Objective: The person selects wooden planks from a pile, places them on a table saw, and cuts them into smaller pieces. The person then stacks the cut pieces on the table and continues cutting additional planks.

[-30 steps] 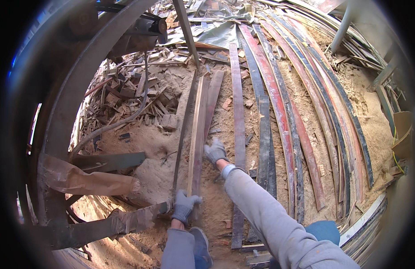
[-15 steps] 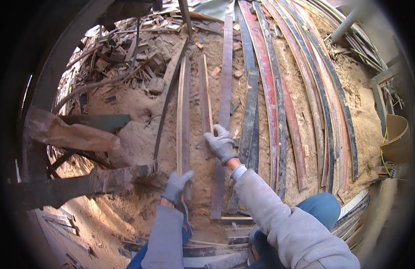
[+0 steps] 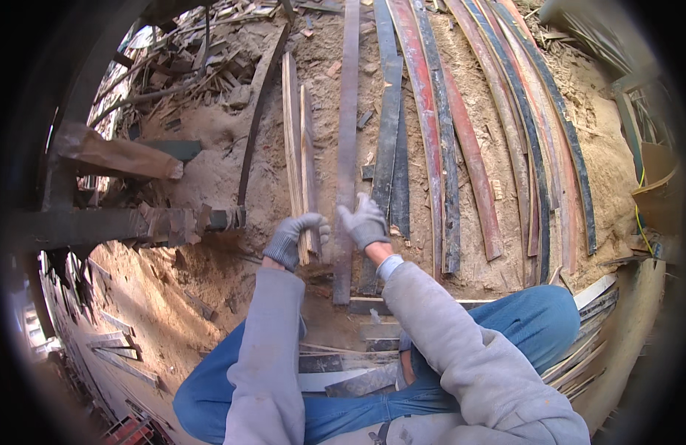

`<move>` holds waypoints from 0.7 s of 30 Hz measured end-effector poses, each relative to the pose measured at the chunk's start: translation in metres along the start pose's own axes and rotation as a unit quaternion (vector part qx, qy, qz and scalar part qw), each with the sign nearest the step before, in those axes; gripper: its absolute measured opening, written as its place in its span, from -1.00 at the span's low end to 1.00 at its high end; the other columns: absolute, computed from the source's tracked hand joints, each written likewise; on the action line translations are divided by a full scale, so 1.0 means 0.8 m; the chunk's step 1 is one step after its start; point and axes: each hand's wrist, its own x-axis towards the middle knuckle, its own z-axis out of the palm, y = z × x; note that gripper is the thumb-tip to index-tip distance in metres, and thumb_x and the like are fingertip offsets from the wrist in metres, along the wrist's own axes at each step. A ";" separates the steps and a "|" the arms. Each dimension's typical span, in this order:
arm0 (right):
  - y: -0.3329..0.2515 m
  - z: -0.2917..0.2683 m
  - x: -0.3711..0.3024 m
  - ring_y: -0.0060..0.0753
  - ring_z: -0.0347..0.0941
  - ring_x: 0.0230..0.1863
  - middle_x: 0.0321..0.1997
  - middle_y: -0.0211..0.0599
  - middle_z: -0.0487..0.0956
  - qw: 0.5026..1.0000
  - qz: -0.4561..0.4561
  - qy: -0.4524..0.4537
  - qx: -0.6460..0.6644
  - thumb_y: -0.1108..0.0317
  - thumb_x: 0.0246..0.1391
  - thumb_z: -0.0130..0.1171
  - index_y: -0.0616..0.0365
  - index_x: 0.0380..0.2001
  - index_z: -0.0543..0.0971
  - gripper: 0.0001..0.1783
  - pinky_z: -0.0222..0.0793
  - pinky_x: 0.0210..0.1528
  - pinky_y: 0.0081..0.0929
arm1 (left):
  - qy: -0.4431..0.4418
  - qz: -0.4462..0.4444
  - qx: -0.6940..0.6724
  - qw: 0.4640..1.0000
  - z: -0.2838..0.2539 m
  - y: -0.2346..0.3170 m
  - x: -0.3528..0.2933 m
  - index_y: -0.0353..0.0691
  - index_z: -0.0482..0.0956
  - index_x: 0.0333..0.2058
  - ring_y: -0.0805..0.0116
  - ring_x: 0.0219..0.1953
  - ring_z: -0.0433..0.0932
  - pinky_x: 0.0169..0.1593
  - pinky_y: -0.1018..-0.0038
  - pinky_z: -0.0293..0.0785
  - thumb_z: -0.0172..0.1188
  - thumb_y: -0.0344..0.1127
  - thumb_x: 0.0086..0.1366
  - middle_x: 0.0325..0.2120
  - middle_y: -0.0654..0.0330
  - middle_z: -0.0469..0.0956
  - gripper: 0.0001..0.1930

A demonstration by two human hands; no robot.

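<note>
My left hand [image 3: 292,241], in a grey knit glove, is closed around the near ends of two plywood strips. The longer strip [image 3: 291,141] and the shorter strip [image 3: 307,156] stand side by side with pale layered edges. My right hand [image 3: 365,222], gloved alike, is just to the right with its fingers apart and nothing seen in them. Its fingertips overlap the edge of a long dark brown strip [image 3: 347,111] lying lengthwise before me; whether they touch it I cannot tell.
Long black strips [image 3: 390,141] and red strips [image 3: 469,159] lie on the sandy ground to the right. A metal frame bar [image 3: 113,230] juts in from the left. Wood scraps [image 3: 187,81] are heaped at the far left; more strips [image 3: 343,363] lie by my legs.
The shorter strip has come from my right hand to beside the longer one in my left. My right hand has let go. My view has tilted down, showing more of my legs.
</note>
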 end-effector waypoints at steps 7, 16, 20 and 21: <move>-0.012 0.054 -0.009 0.20 0.57 0.23 0.21 0.26 0.56 0.989 0.096 -0.071 -0.089 0.03 -0.03 0.45 0.32 0.41 0.30 0.02 0.59 0.18 -0.01 | 0.107 0.048 0.168 0.979 -0.028 -0.072 -0.056 -0.39 0.65 -0.04 0.27 -0.35 0.75 -0.27 0.39 0.71 0.45 -0.47 0.20 -0.30 0.07 0.73 -0.65; 0.043 -0.004 -0.032 0.06 0.57 0.11 0.12 -0.05 0.47 0.959 0.185 0.154 -0.148 -0.08 0.01 0.45 0.16 0.31 0.33 -0.09 0.49 0.11 0.04 | 0.097 0.127 0.177 0.971 -0.039 -0.152 -0.034 -0.34 0.55 -0.06 0.23 -0.34 0.71 -0.30 0.33 0.72 0.50 -0.48 0.10 -0.30 0.13 0.65 -0.57; 0.055 0.005 -0.034 0.13 0.58 0.13 0.15 0.02 0.51 0.961 0.215 0.025 -0.174 -0.12 -0.06 0.53 0.21 0.28 0.33 -0.02 0.51 0.10 0.05 | 0.095 0.122 0.197 0.968 -0.041 -0.164 -0.024 -0.33 0.53 -0.03 0.21 -0.35 0.70 -0.29 0.31 0.72 0.51 -0.48 0.07 -0.29 0.13 0.64 -0.52; 0.056 0.003 -0.029 0.15 0.58 0.15 0.16 0.06 0.52 0.971 0.197 0.043 -0.131 -0.10 -0.09 0.54 0.23 0.26 0.34 -0.02 0.51 0.12 0.04 | 0.091 0.136 0.204 0.965 -0.041 -0.165 -0.025 -0.33 0.53 -0.03 0.21 -0.35 0.70 -0.28 0.31 0.73 0.51 -0.49 0.06 -0.30 0.14 0.64 -0.51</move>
